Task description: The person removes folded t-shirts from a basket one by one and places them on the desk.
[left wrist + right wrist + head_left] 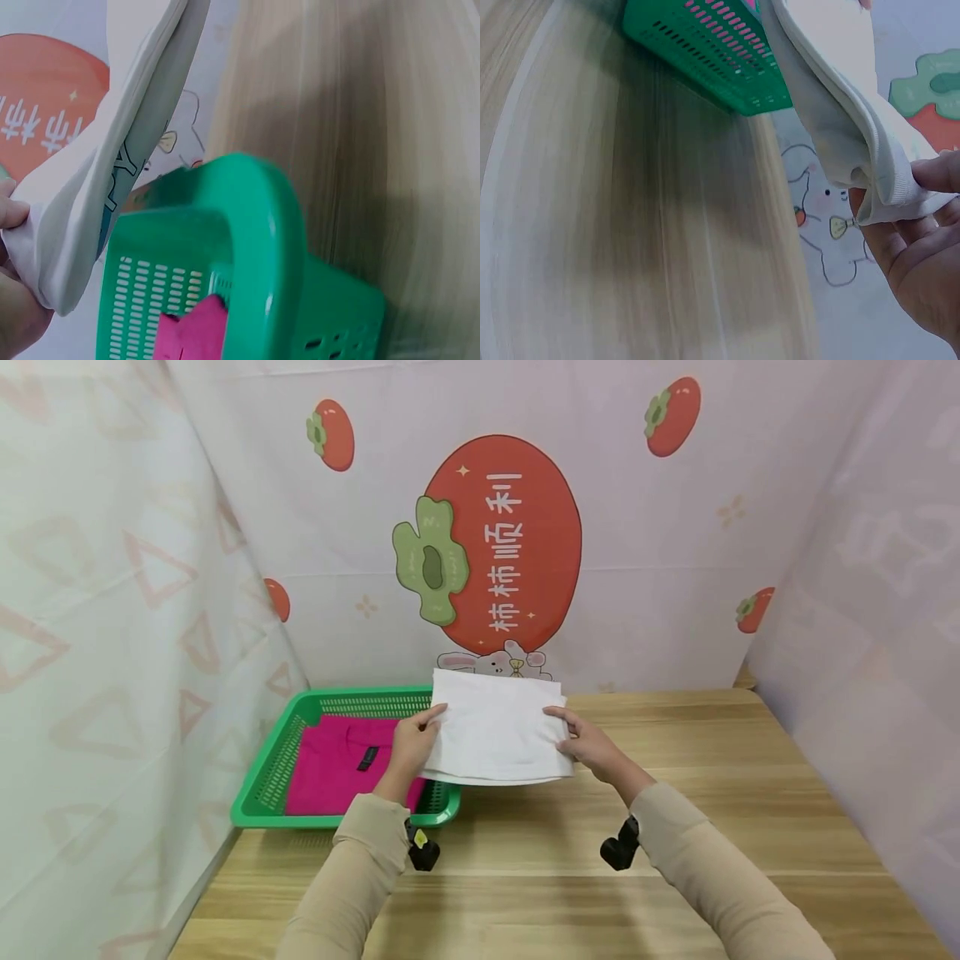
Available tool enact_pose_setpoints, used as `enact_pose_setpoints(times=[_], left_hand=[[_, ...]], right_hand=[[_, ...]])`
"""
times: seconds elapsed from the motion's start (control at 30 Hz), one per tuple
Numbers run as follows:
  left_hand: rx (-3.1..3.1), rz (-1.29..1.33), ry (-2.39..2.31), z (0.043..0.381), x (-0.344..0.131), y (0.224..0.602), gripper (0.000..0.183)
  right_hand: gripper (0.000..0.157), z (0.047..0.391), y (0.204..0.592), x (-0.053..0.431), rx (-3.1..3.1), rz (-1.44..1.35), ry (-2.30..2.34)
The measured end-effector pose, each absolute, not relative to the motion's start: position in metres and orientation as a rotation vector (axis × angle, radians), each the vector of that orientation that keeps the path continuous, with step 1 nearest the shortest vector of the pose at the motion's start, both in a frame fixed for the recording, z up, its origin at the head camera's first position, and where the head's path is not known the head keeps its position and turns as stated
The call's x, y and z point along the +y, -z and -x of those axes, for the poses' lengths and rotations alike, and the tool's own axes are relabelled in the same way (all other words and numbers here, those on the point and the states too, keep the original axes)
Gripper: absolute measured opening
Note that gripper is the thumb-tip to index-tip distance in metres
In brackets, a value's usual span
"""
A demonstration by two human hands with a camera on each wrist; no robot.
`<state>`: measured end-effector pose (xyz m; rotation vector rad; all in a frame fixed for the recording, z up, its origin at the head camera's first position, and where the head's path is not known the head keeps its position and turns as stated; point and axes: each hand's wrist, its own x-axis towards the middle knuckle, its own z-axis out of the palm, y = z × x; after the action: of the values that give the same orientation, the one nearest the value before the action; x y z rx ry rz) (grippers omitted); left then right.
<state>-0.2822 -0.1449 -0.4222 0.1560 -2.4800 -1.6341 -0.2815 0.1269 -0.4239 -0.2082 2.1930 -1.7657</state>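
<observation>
A folded white garment (498,727), several layers thick, is held up between both hands above the table. My left hand (415,745) grips its left edge, and my right hand (596,748) pinches the right edge between thumb and fingers. Dark lettering shows on the garment's underside (135,161) in the left wrist view. Just below and to the left stands a green basket (262,821); the garment's left side overlaps its right part. Inside the basket lies a folded magenta garment (330,768) with a black neck label. The left hand and white cloth hide part of it.
The wooden table (675,877) stretches under and to the right of the hands. A white curtain (637,635) with persimmon prints hangs behind it, and more curtains close off both sides. Black wrist cameras (619,845) hang beneath the sleeves.
</observation>
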Motion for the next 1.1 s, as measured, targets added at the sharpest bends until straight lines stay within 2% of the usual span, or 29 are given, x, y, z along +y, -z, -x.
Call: enact_pose_setpoints(times=[0.4,0.73,1.1], left_hand=[[-2.521,-0.101,1.665,0.292,-0.109,0.438,0.029],[-2.535,-0.024,1.648,0.294,-0.087,0.449,0.029],[-2.584,-0.117,1.519,0.3,-0.071,0.465,0.031]], right_hand=[[0.057,0.281,0.437,0.166,2.181,0.181,1.748],[0.051,0.283,0.452,0.185,2.194,0.169,1.766],[0.05,0.285,0.461,0.194,2.213,0.143,1.728]])
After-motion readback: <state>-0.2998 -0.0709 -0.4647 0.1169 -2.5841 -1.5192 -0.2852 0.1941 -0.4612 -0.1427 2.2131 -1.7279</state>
